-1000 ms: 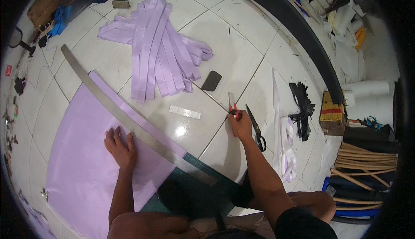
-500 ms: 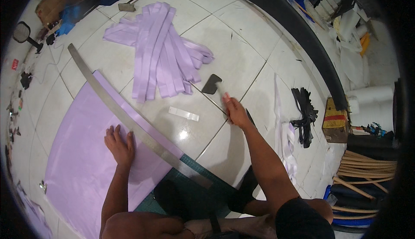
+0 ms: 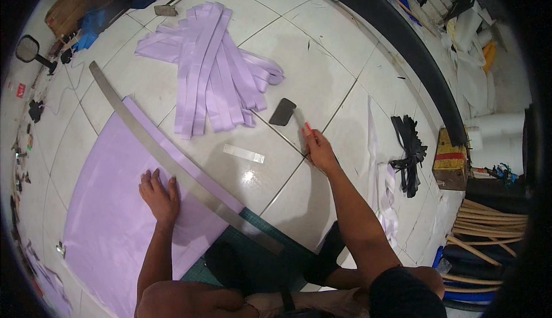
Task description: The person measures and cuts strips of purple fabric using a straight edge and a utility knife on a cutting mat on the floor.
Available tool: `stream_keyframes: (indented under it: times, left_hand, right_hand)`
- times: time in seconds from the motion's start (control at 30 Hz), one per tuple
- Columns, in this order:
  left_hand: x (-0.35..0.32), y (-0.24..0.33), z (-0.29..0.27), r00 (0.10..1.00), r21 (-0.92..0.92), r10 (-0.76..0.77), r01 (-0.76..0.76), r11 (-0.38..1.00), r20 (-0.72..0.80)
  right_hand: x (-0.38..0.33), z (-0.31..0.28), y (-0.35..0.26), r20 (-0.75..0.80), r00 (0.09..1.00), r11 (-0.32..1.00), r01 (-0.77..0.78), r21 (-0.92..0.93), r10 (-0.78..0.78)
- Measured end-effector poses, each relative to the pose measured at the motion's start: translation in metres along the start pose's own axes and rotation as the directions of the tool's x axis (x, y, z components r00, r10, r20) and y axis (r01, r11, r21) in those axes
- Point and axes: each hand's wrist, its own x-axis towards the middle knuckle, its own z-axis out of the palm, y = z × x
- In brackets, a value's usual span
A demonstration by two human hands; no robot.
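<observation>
Here, red-handled cutter (image 3: 309,128) sits 2 o'clock from my view's centre, clasped in right hand (image 3: 319,149); dark pad (image 3: 282,112) by its tip, toward 10. Left hand (image 3: 160,196), grasping nothing, lies spread on lilac sheet (image 3: 109,209) at 8, beside metal strip (image 3: 198,190). I see lilac ribbons (image 3: 208,71) at 11.

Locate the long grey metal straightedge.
The long grey metal straightedge slants from upper left toward lower centre of the head view, across the glossy lilac sheet and green cutting mat, just beyond the left hand.
</observation>
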Motion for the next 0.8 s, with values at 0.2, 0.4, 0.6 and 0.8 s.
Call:
stream_keyframes:
  times: [0.2,0.4,0.6,0.8]
  left_hand:
    - [-0.001,0.002,0.001,1.0,-0.01,0.001,-0.001,1.0,0.004]
    - [0.001,0.002,-0.001,1.0,-0.048,-0.013,0.014,0.999,0.014]
    - [-0.001,0.0,-0.002,1.0,-0.057,-0.012,0.011,0.998,-0.008]
    - [0.0,-0.001,-0.004,0.999,-0.06,-0.031,0.03,0.998,-0.017]
  right_hand:
    - [0.001,0.001,0.012,0.012,0.995,0.978,0.097,-0.186,-0.096]
    - [0.0,0.001,0.005,-0.277,0.885,0.897,0.272,-0.349,-0.375]
    - [-0.024,-0.012,-0.015,0.104,0.925,0.648,0.333,-0.685,-0.365]
    - [-0.022,-0.004,-0.019,0.154,0.93,0.6,0.336,-0.726,-0.334]
